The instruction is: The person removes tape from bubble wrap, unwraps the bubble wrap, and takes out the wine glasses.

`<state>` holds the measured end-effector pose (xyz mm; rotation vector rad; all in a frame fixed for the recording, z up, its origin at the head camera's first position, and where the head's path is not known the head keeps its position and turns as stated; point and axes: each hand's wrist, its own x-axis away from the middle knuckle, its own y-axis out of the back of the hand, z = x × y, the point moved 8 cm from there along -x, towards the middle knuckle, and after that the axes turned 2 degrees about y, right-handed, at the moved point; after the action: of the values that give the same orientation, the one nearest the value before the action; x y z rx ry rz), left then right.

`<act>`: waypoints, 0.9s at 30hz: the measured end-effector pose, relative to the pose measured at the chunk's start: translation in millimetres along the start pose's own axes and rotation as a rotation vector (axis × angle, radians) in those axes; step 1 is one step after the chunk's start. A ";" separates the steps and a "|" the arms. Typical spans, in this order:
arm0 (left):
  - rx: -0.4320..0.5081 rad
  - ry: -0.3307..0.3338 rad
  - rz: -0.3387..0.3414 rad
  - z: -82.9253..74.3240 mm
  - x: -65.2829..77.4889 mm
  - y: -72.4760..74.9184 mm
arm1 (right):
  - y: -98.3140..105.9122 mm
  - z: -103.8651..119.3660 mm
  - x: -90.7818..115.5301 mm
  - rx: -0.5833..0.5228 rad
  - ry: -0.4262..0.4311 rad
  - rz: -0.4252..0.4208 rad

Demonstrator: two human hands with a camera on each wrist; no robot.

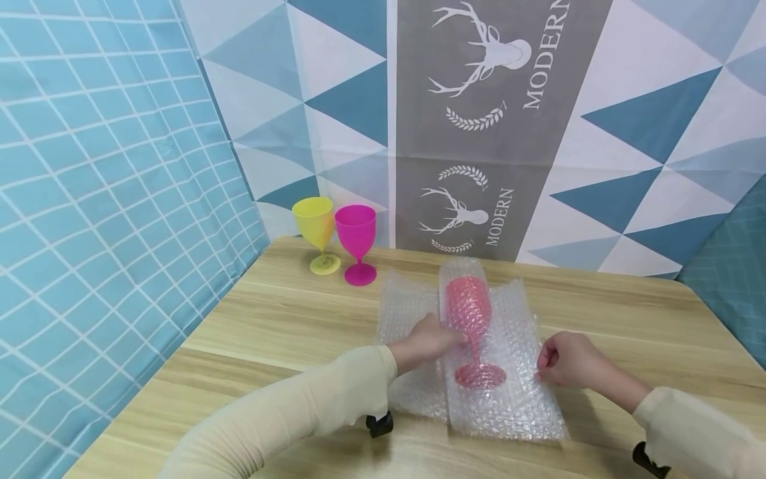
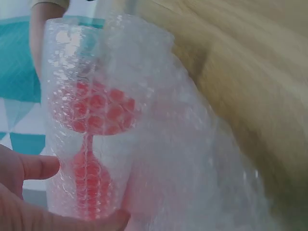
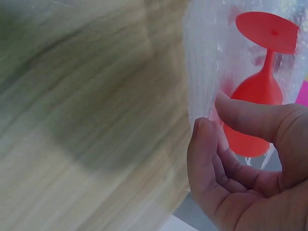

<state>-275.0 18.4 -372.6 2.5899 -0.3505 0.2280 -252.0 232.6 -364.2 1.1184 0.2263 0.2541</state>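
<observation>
A red plastic goblet lies on its side on the table under a layer of bubble wrap, its round foot towards me. My left hand holds the wrapped goblet near its stem. In the left wrist view, the thumb and a finger of that hand span the wrap around the bowl. At the sheet's right edge, my right hand pinches the bubble wrap between thumb and forefinger. The right wrist view shows the red goblet through the wrap, just behind the right thumb.
A yellow goblet and a magenta goblet stand upright at the back left of the wooden table. Patterned cloth hangs behind the table, and blue grid cloth hangs on the left.
</observation>
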 end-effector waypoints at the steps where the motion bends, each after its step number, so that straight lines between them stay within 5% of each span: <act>1: -0.014 -0.026 -0.016 -2.6 0.5 0.5 | -0.5 0.4 0.7 0.002 0.007 -0.008; 4: -0.133 -0.154 -0.060 -14.8 1.5 0.4 | -1.1 2.7 2.0 0.024 0.037 -0.040; 12: -0.637 -0.446 -0.120 -41.8 5.9 -8.6 | -4.6 8.6 4.5 0.073 0.049 -0.074; 19: -1.084 -0.907 -0.100 -64.6 20.9 -32.3 | -11.8 16.7 5.9 0.044 0.070 -0.048; 23: -1.235 -1.098 -0.037 -62.7 28.7 -45.8 | -16.5 24.9 5.9 0.028 0.181 -0.034; 27: -1.282 -1.165 0.018 -58.4 32.7 -50.7 | -21.1 30.9 6.8 0.024 0.283 -0.025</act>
<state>-234.7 83.9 -339.0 1.1776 -0.6162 -1.1535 -234.3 199.6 -370.7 1.1008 0.4955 0.3883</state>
